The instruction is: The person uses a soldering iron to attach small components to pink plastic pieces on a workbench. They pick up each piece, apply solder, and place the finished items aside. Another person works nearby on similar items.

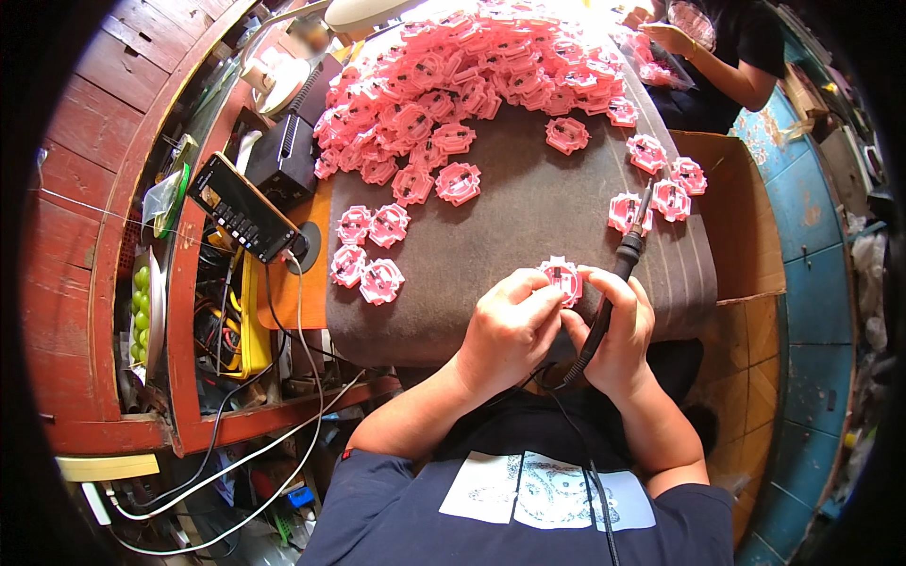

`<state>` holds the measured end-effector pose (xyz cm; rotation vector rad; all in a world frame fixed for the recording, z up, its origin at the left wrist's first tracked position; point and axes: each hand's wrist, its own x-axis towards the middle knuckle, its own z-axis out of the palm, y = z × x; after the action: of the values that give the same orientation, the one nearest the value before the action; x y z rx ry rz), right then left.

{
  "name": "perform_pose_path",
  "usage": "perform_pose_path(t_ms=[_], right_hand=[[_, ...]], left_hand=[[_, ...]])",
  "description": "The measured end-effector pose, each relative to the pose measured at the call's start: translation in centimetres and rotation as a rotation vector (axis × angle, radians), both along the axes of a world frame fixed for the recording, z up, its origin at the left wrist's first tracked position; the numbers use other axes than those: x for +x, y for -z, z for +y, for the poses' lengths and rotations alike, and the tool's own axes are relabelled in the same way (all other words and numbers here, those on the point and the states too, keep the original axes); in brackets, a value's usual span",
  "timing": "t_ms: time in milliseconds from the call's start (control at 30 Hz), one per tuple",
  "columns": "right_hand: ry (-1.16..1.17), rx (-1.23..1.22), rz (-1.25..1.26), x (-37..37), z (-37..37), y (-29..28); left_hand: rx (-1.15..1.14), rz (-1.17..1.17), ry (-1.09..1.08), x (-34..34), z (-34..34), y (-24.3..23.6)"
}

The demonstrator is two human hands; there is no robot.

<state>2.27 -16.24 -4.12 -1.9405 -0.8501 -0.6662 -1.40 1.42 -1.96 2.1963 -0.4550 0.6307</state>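
Between my two hands, close to the near edge of the mat, is a pink plastic part with small dark pieces in its middle. My left hand is closed, its thumb and fingertips pinching the part's left side. My right hand grips a black soldering iron, its tip pointing up and away from me. The right thumb and forefinger also reach the part's right side. Just beyond the iron's tip sit several like parts. Another small group rests to the left of my hands.
A large heap of pink parts covers the far side of the grey mat. At left, a phone stands before a black box. A cardboard box is at right. Another person's arm shows at far right.
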Motion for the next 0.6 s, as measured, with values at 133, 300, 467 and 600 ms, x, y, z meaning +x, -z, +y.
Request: perform_pose_path(t_ms=[133, 300, 467, 600], right_hand=[[0.004, -0.012, 0.001, -0.1, -0.1, 0.0], [0.008, -0.013, 0.004, -0.1, -0.2, -0.1], [0.006, -0.017, -0.015, 0.1, 0.2, -0.8], [0.04, -0.053, 0.052, 0.3, 0.4, -1.2]], left_hand=[[-0.003, -0.005, 0.001, 0.0, 0.0, 0.1], [-0.001, -0.007, 0.006, 0.0, -0.1, -0.1], [-0.071, -0.048, -0.009, -0.3, 0.1, -0.3], [-0.121, 0.049, -0.213, -3.4, 3.4, -1.0]])
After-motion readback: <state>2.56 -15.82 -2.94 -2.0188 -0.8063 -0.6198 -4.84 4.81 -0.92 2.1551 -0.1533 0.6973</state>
